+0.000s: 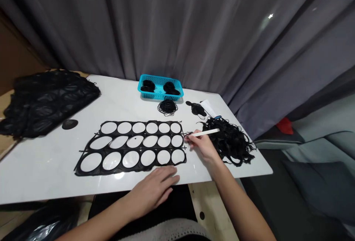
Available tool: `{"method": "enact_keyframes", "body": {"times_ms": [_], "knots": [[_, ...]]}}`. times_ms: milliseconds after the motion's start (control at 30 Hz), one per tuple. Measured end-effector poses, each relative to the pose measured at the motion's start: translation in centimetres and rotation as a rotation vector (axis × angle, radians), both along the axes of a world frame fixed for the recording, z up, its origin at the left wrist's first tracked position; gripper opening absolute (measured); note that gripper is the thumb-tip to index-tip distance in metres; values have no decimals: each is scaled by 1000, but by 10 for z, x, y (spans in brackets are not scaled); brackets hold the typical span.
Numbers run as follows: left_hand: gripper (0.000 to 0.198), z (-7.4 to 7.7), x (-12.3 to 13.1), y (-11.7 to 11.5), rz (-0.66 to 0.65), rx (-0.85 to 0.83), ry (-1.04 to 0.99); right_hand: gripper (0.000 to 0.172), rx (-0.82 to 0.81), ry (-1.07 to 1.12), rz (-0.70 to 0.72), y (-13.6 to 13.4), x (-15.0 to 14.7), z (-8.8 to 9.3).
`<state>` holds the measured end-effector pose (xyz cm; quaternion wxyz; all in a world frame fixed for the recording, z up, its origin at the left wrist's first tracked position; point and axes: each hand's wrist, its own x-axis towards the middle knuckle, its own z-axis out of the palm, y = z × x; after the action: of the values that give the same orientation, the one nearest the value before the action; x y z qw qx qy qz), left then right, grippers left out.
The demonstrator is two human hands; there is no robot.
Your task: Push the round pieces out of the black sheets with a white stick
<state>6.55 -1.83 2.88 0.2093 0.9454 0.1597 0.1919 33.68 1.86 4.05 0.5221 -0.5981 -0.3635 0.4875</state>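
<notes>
A black sheet with three rows of punched-out oval holes [133, 147] lies flat on the white table [41, 167]. My left hand [154, 189] rests flat at the near table edge, fingers stretched out, touching the sheet's front border. At the sheet's right edge, my right hand [201, 145] is closed around a white pen-like tool [206, 133], whose tip sits at the sheet's right border. A tangled heap of black scraps [230, 139] lies just right of that hand.
A turquoise basket [161, 87] with black round pieces stands at the back. Near it lie a coil of black rings [167, 107], a black piece [196, 109] and a white paper [209, 107]. A stack of black sheets [44, 98] and a black disc [69, 124] sit left. Grey curtains hang behind.
</notes>
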Motion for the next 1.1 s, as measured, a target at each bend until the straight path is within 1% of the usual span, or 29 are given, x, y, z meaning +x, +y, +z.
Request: {"method": "enact_keyframes", "body": {"times_ms": [67,100,167,233,300,400,467,567,667,800,1100], "knots": [[39,2,-7,-2,9,-23,-13,42,-44,192,74,-4,-21,-2],[38,2,-11,-3,39,-12,-15,44,-54,251,96,-7,-31,-3],[38,-3,-20,-6,127,50,-2,45,-72,320,144,-12,-47,-4],[37,-10,-28,-8,207,131,23,41,-87,318,216,-19,-58,-4],[37,-17,-32,-10,238,191,37,32,-70,200,307,-26,-66,-4],[35,-22,-33,-12,257,219,28,17,11,-121,414,-36,-75,-2],[34,-22,-30,-12,270,238,23,13,68,-290,440,-39,-79,-1],[32,-23,-27,-11,261,290,36,14,132,-430,431,-40,-85,-1],[32,-23,-27,-10,245,322,49,14,173,-502,409,-41,-88,-4],[33,-24,-29,-11,233,320,52,14,196,-539,408,-44,-91,-8],[35,-24,-28,-11,252,296,33,17,251,-630,397,-49,-95,-8]]}}
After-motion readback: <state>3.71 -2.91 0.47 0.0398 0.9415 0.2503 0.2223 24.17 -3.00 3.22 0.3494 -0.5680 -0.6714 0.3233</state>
